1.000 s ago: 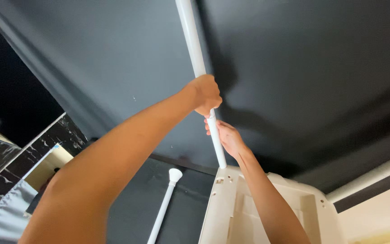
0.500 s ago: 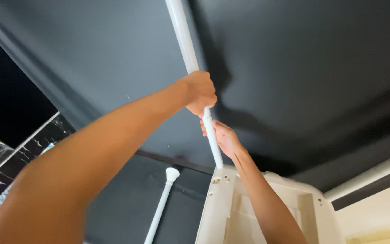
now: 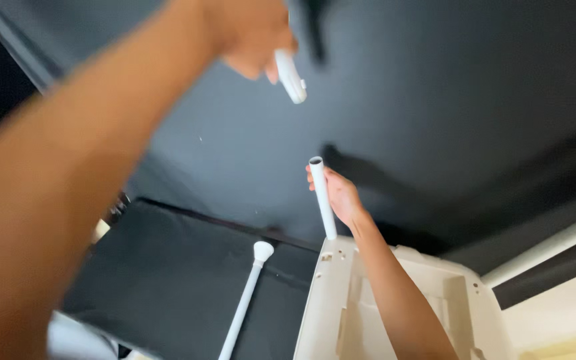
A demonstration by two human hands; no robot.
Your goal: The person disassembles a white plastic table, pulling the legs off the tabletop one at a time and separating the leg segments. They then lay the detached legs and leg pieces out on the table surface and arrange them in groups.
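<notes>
My left hand [image 3: 247,35] is raised high and grips the lower end of a white pole section [image 3: 291,77], which is blurred. Below it, my right hand [image 3: 343,198] holds a thinner white tube [image 3: 327,223] with an open top end. This tube stands up from the corner of a cream plastic frame [image 3: 331,303]. The two pole pieces are apart, with a gap of dark fabric between them.
A dark fabric sheet [image 3: 448,100] fills the background. A second white pole with a rounded cap [image 3: 253,273] stands to the left of the frame. A pale wall edge [image 3: 555,247] runs along the right.
The pole was one piece with both hands close together on it. Now the upper section has come off the lower tube, and my left hand has lifted it up and away.
</notes>
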